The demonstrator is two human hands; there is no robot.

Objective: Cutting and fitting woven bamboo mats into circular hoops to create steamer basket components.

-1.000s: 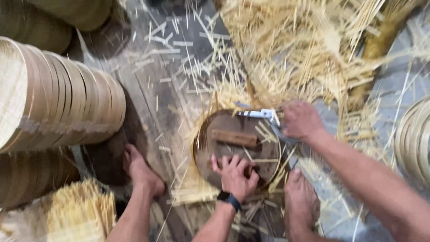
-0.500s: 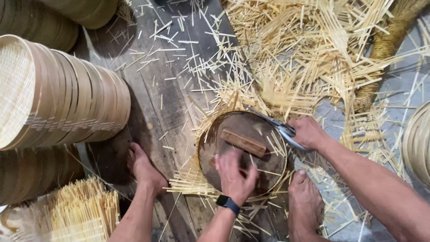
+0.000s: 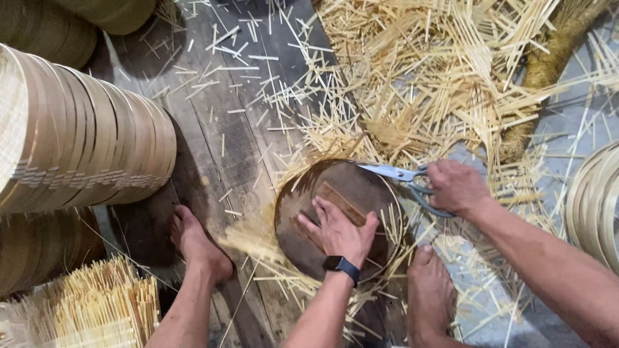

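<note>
A round dark board (image 3: 361, 187) with a bamboo hoop rim lies on the floor between my bare feet. My left hand (image 3: 338, 229), with a black watch on the wrist, presses flat on it beside a small wooden block (image 3: 340, 203). My right hand (image 3: 454, 187) grips metal scissors (image 3: 396, 174) at the rim's upper right edge, blades pointing left over the rim. Bamboo strips stick out from under the board all around.
A long stack of bamboo hoops (image 3: 84, 145) lies at the left, more stacks above and below it. A bundle of cut sticks (image 3: 103, 306) sits at the bottom left. Loose bamboo strips (image 3: 438, 84) litter the plank floor. More hoops (image 3: 596, 200) are at the right edge.
My left hand shifted on the board and now lies flat by the block. My right hand with the scissors moved along the rim's upper right. The camera tilted slightly.
</note>
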